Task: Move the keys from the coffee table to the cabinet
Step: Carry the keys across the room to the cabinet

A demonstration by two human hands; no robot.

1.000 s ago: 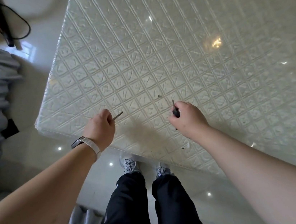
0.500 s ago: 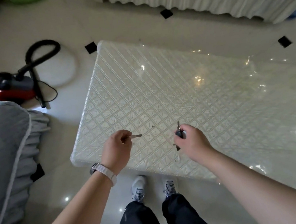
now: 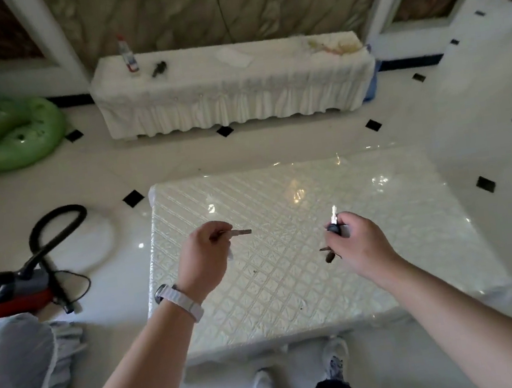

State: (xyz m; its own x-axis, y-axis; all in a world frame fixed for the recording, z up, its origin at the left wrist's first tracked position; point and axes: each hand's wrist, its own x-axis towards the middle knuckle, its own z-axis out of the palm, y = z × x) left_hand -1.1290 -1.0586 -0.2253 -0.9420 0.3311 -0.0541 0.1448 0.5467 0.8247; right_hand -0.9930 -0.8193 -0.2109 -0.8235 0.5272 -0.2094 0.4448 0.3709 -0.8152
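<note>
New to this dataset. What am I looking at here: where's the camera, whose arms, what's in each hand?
There is no machine here. A person wears one wide-angle camera on the head, and it looks forward and down, so the two bare arms coming in from the bottom edge are the wearer's own, with their shoes below.

The left hand, with a white watch on the wrist, pinches a plain metal key that sticks out sideways from the fingers. The right hand grips a key with a black head, blade pointing up; something small and brown dangles beneath it, too blurred to name.

Both hands are over the coffee table, which has a glossy quilted white cover. Across the floor stands a long low cabinet draped in white cloth, with a bottle and a small dark object on top.
</note>
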